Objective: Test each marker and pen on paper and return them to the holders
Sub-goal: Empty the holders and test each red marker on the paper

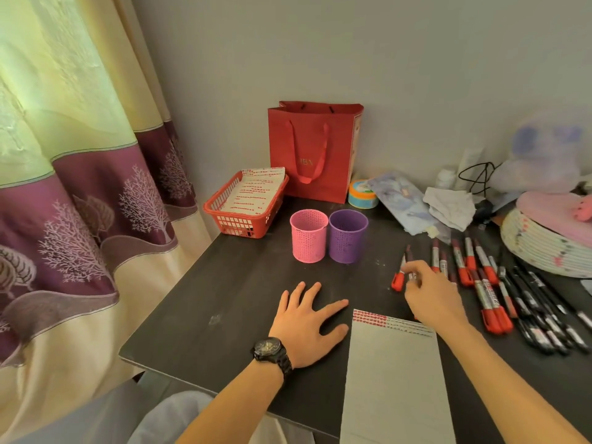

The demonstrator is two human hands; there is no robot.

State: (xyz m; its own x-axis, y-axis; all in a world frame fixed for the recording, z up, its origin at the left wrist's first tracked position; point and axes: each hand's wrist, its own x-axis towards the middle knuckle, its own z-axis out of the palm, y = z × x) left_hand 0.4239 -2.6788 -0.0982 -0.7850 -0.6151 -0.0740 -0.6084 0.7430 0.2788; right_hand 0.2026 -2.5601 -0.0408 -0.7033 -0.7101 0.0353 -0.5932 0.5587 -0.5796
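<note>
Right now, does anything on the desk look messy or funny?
Yes. The markers and pens lie loose in an uneven row on the right of the table, while the pink holder and purple holder show nothing sticking out. Crumpled paper sits behind them.

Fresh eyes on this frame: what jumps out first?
The red gift bag stands at the back wall, with pink holder and purple holder side by side before it. At right, red markers and black pens lie spread on the dark table, where the right hand reaches among them.
</note>
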